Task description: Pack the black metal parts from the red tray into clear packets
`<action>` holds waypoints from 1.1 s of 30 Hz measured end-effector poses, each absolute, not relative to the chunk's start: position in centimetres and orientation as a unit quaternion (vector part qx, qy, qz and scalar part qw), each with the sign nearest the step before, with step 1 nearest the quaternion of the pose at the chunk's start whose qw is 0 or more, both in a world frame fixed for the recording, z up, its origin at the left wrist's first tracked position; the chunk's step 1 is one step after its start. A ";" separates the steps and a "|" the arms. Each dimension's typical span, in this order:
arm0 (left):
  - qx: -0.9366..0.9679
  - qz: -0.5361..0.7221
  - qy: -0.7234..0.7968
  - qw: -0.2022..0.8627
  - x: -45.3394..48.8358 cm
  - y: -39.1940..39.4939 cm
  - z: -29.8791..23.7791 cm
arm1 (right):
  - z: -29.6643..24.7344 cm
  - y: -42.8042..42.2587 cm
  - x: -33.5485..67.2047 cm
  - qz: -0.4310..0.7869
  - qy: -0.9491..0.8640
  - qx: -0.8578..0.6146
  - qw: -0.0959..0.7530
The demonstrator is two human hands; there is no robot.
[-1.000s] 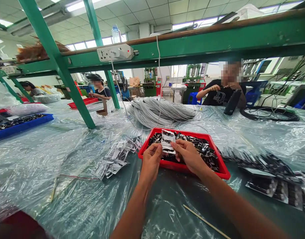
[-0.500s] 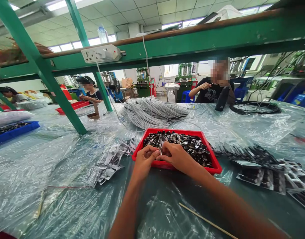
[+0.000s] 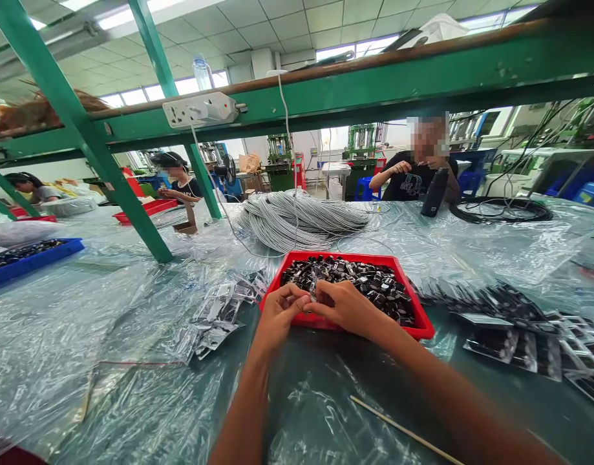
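Two bare hands met over the near rim of one red tray [image 3: 425, 330] on the plastic-covered table [image 3: 107, 303]. The tray was heaped with small black parts [image 3: 369, 283], too many to count. To its left lay one loose pile of clear pouches [image 3: 218, 313]. To its right ran one row of filled pouches [image 3: 512, 326], overlapping so that I could not number them. One thin stick [image 3: 403, 431] lay near the table's edge, beneath the right forearm.

The left hand [image 3: 276, 313] and the right hand [image 3: 349, 307] were held fingertip to fingertip, both forearms reaching straight ahead. Between them they pinched a single small clear pouch [image 3: 314, 288], seen edge-on just above the tray's front wall. Thumb and forefinger of each hand were closed on it, the other fingers curled under.

Behind the tray sat one big coil of grey cable [image 3: 301, 218], and one black cable coil [image 3: 501, 210] lay far to the right. One blue tray [image 3: 39, 253] and a second red tray [image 3: 148, 207] stood off to the left. Three other people sat at the far side, one in a dark shirt [image 3: 415, 184] with hands raised to the chest.
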State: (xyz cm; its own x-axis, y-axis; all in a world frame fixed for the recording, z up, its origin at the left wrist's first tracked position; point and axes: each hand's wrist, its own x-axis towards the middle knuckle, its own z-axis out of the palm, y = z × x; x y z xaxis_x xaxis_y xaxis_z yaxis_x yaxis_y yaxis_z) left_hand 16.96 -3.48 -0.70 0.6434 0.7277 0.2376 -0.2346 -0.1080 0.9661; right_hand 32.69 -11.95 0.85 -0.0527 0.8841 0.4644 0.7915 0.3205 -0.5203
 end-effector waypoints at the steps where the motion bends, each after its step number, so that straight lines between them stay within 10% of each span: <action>1: 0.641 0.372 0.189 0.645 16.9 -3.4 -0.8 | 1.0 -12.1 32.8 0.056 -0.734 -0.575 0.356; 9: 0.681 0.400 0.271 0.551 17.5 -3.3 -1.0 | 1.4 -12.3 32.1 -0.014 -0.733 -0.631 0.254; 19: 0.573 0.569 0.499 0.314 14.2 0.2 -1.4 | 1.1 -11.0 34.1 -0.027 -0.661 -0.636 0.397; 28: 0.638 0.528 0.560 0.011 13.7 0.1 -1.0 | 1.5 -22.9 32.4 0.144 -0.727 -0.671 0.014; 33: 0.850 0.428 0.298 0.076 18.5 -3.7 -2.1 | -3.4 -28.6 33.5 0.117 -0.714 -0.690 0.000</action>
